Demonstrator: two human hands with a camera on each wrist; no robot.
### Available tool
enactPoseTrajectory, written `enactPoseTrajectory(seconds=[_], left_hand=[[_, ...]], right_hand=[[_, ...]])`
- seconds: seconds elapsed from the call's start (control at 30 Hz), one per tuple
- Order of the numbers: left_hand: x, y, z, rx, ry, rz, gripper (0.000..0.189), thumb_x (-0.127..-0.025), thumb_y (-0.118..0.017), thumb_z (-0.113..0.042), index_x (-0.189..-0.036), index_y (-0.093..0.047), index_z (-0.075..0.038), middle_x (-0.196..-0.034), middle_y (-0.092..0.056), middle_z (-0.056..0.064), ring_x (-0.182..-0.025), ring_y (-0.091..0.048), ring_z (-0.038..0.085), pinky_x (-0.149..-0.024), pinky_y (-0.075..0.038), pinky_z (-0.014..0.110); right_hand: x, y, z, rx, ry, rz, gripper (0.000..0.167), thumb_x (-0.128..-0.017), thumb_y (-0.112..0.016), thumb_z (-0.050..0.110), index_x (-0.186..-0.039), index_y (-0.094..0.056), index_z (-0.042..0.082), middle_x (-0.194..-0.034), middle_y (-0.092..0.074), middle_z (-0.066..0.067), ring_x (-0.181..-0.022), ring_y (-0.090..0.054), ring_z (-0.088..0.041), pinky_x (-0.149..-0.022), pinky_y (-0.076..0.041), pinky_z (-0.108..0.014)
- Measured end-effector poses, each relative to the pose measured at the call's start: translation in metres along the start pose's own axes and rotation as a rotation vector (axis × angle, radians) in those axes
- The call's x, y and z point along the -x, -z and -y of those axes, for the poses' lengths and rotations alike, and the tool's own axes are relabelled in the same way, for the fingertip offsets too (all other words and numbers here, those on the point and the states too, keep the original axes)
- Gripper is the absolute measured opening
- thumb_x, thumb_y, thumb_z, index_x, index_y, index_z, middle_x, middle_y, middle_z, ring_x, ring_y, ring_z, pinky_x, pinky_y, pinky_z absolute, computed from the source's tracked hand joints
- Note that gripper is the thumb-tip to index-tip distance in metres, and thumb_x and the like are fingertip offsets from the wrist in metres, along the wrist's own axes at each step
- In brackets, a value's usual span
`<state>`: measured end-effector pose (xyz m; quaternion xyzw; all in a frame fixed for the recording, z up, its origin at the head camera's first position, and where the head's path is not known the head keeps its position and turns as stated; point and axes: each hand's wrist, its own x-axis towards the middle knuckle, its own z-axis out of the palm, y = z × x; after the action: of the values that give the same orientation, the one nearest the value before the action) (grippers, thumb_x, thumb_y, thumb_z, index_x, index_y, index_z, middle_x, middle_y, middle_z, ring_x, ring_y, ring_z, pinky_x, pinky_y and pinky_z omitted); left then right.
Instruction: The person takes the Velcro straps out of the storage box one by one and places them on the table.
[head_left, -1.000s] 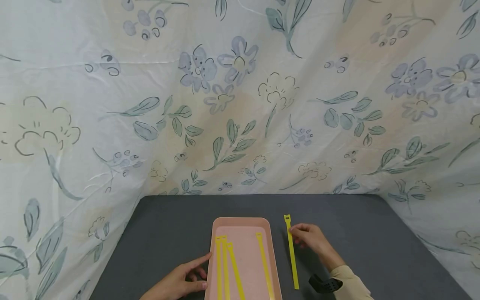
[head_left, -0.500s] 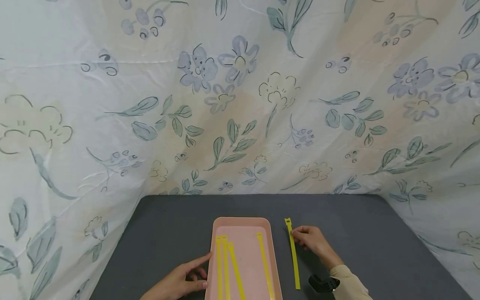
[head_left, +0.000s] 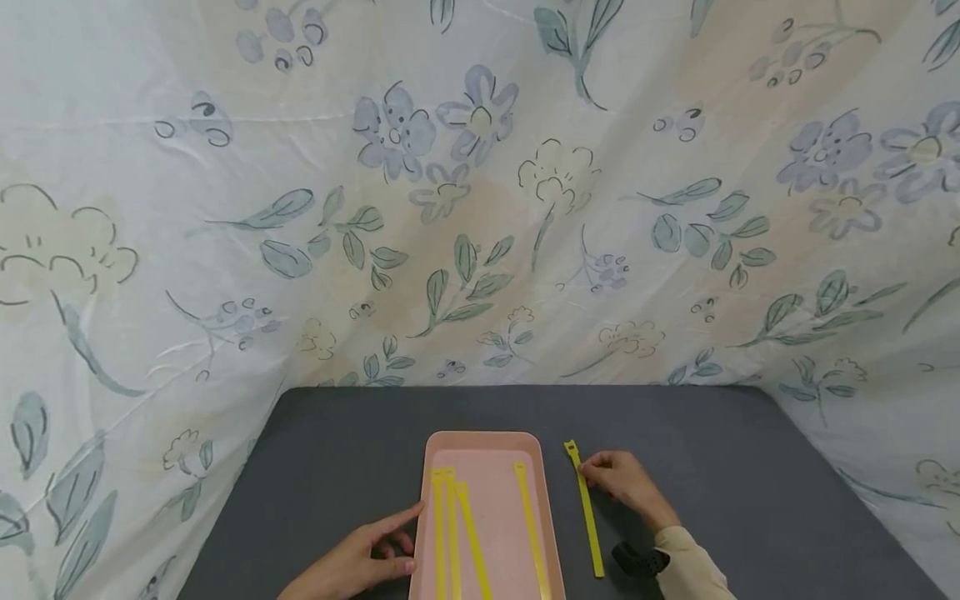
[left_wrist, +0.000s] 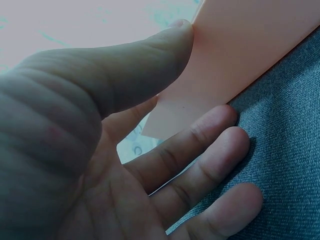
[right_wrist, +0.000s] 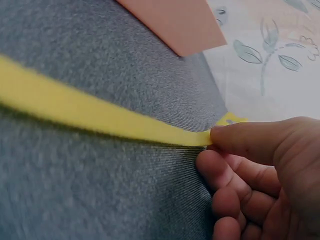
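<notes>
Between thumb and fingers my right hand [head_left: 628,483] pinches a yellow cable tie [head_left: 588,521] with a slotted head, to the right of the tray. In the right wrist view the cable tie [right_wrist: 100,110] runs toward the camera from the fingertips, and its head peeks out beyond the thumb. My left hand [head_left: 367,554] rests against the left side of the pink tray [head_left: 483,442], index fingertip and thumb at its wall. The left wrist view shows the thumb on the tray's side [left_wrist: 240,45] and the other fingers loosely extended near the dark tabletop.
Inside the tray lie several more yellow cable ties: three grouped on the left and one cable tie [head_left: 531,529] alone on the right. The dark grey table [head_left: 337,450] carries the tray. Behind it hangs a floral curtain [head_left: 480,250], which also closes in both sides.
The cable tie has tilted slightly, its head shifting nearer and its tail a little to the right, as my right hand moved slightly. My left hand and the tray stay put.
</notes>
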<state>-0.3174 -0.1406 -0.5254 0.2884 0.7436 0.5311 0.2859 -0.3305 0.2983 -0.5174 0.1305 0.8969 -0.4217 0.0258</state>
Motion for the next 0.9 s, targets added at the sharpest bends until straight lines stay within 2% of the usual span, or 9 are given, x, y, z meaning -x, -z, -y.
enactPoseTrajectory(seconds=[0.2,0.47,0.7,0.9], left_hand=[[-0.0001,0.0007,-0.0009,-0.016,-0.008,-0.007,0.074,-0.098,-0.068,-0.022,-0.158,-0.030,-0.002,-0.107,-0.063,0.010,-0.080,-0.059,0.005,-0.070,-0.047,0.022],[-0.0030,-0.0017,-0.0001,-0.010,0.003,-0.001,0.074,-0.098,-0.068,-0.022,-0.159,-0.029,-0.004,-0.109,-0.063,0.010,-0.082,-0.060,0.006,-0.073,-0.048,0.022],[-0.0025,-0.0008,-0.0016,-0.032,0.028,-0.020,0.075,-0.098,-0.069,-0.023,-0.160,-0.030,-0.007,-0.109,-0.064,0.010,-0.083,-0.061,0.008,-0.074,-0.048,0.023],[-0.0036,0.0001,-0.0002,-0.029,0.034,-0.011,0.074,-0.099,-0.068,-0.022,-0.160,-0.029,-0.006,-0.109,-0.064,0.010,-0.083,-0.061,0.008,-0.073,-0.048,0.023]], right_hand=[[-0.0012,-0.0027,-0.0005,0.024,0.015,-0.011,0.019,-0.096,-0.069,0.027,-0.095,-0.076,0.009,-0.083,-0.069,-0.002,-0.069,-0.055,-0.018,-0.058,-0.042,-0.033],[-0.0024,-0.0017,-0.0063,0.052,-0.009,-0.013,0.020,-0.098,-0.067,0.028,-0.095,-0.076,0.011,-0.088,-0.071,-0.002,-0.079,-0.061,-0.016,-0.069,-0.048,-0.036],[-0.0034,-0.0017,-0.0031,0.071,-0.006,-0.031,0.022,-0.097,-0.067,0.033,-0.094,-0.075,0.012,-0.086,-0.069,-0.001,-0.078,-0.059,-0.016,-0.068,-0.044,-0.035],[-0.0029,-0.0022,-0.0010,0.107,-0.025,-0.029,0.025,-0.097,-0.067,0.039,-0.095,-0.074,0.015,-0.087,-0.068,0.000,-0.077,-0.059,-0.016,-0.067,-0.041,-0.035]])
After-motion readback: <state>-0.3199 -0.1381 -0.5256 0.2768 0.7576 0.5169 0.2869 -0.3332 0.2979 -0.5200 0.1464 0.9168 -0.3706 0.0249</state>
